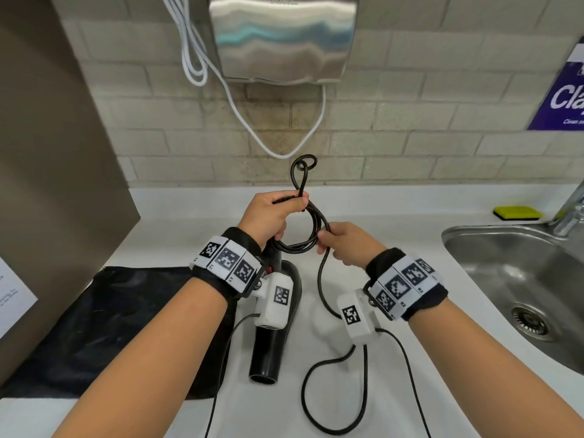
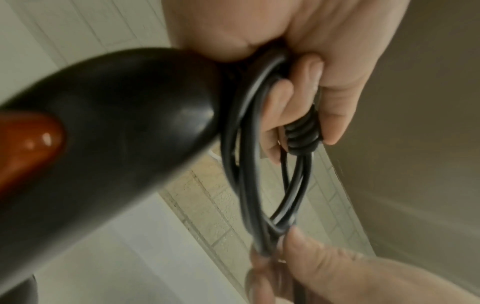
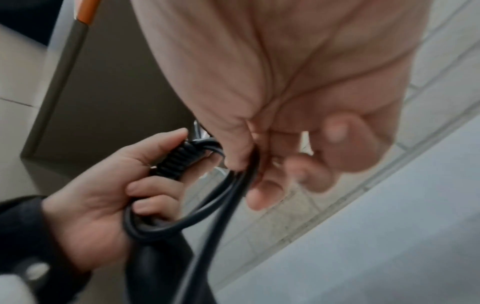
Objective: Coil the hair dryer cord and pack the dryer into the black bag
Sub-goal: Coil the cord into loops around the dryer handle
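The black hair dryer [image 1: 268, 352] hangs nozzle-down over the white counter, its handle gripped in my left hand [image 1: 271, 216]. That hand also holds a small coil of the black cord [image 1: 311, 230] and the ribbed strain relief [image 2: 302, 131] under its thumb. A cord loop [image 1: 303, 164] sticks up above the fist. My right hand [image 1: 344, 245] pinches the cord [image 3: 233, 185] at the coil's right side between thumb and fingers. The loose cord [image 1: 319, 387] trails down and curls on the counter. The black bag [image 1: 104, 330] lies flat at the left, under my left forearm.
A steel sink [image 1: 518, 279] with a tap [image 1: 568, 210] lies at the right, a yellow sponge [image 1: 517, 212] behind it. A steel hand dryer [image 1: 281, 36] with white cables [image 1: 278, 150] hangs on the tiled wall. A brown panel [image 1: 53, 153] stands at left.
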`<action>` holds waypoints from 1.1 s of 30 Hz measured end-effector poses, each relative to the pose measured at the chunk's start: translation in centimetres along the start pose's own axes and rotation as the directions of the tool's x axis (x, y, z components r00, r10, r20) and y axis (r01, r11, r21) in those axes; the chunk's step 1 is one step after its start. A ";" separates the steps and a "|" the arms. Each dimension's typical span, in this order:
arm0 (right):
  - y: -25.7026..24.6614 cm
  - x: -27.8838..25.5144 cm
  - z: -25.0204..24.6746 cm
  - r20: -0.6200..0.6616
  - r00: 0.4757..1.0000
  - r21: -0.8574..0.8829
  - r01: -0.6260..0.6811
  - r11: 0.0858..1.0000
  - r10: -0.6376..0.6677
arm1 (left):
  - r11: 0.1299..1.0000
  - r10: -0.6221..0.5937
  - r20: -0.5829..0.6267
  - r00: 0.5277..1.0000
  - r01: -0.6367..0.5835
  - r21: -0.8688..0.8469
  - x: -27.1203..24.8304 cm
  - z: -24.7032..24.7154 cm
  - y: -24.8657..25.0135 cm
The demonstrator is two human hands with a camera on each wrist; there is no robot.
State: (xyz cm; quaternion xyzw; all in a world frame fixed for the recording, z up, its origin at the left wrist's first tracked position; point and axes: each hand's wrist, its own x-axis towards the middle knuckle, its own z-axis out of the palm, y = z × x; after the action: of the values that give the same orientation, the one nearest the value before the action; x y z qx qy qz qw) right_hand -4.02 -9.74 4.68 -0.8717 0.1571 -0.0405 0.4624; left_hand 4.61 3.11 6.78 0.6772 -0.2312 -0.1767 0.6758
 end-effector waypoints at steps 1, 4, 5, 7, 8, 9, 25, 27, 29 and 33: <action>0.3 0.2 -0.3 -0.021 0.999 0.027 -0.031 0.999 0.032 | 1.000 -0.004 0.005 1.000 0.004 0.009 0.0 -0.1 0.0; 0.6 1.2 -1.4 -0.197 0.977 0.302 -0.025 0.953 0.088 | 1.000 -0.008 -0.001 1.000 0.008 0.027 0.0 0.0 -0.1; 0.7 1.6 -1.8 -0.270 0.959 0.382 0.022 0.924 0.089 | 1.000 -0.007 -0.006 1.000 0.007 0.029 0.0 0.0 -0.2; 1.1 2.3 -2.5 -0.383 0.921 0.454 0.124 0.882 0.068 | 1.000 -0.007 -0.007 1.000 0.007 0.030 0.1 -0.2 -0.1; 1.4 2.5 -2.7 -0.422 0.905 0.453 0.156 0.878 0.057 | 1.000 -0.007 -0.004 1.000 0.007 0.030 0.1 -0.3 -0.1; 1.9 2.7 -2.8 -0.452 0.890 0.437 0.170 0.883 0.052 | 1.000 -0.005 -0.004 1.000 0.005 0.030 0.1 -0.4 -0.1; 8.7 3.5 -1.4 -0.308 0.917 -0.220 -0.329 0.918 0.255 | 0.999 -0.025 -0.045 0.999 0.026 0.020 0.4 -1.4 -0.1; 7.1 3.5 -1.3 -0.322 0.945 -0.206 -0.127 0.970 0.055 | 0.999 -0.021 -0.035 0.999 0.022 0.025 0.5 -1.1 -0.1; 5.2 3.2 -1.4 -0.367 0.920 -0.088 0.110 0.990 -0.135 | 0.999 -0.016 -0.028 0.999 0.017 0.031 0.5 -1.0 -0.2; 2.0 2.2 -1.8 -0.451 0.825 0.294 0.497 0.817 -0.339 | 0.999 -0.009 -0.038 0.999 0.011 0.049 0.7 -0.8 -0.2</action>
State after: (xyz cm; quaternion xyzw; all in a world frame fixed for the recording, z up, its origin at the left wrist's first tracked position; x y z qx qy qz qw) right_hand -2.80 -12.86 3.87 -0.7468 0.0324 -0.3415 0.5698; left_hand 5.66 3.41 6.68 0.6980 -0.2194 -0.1617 0.6622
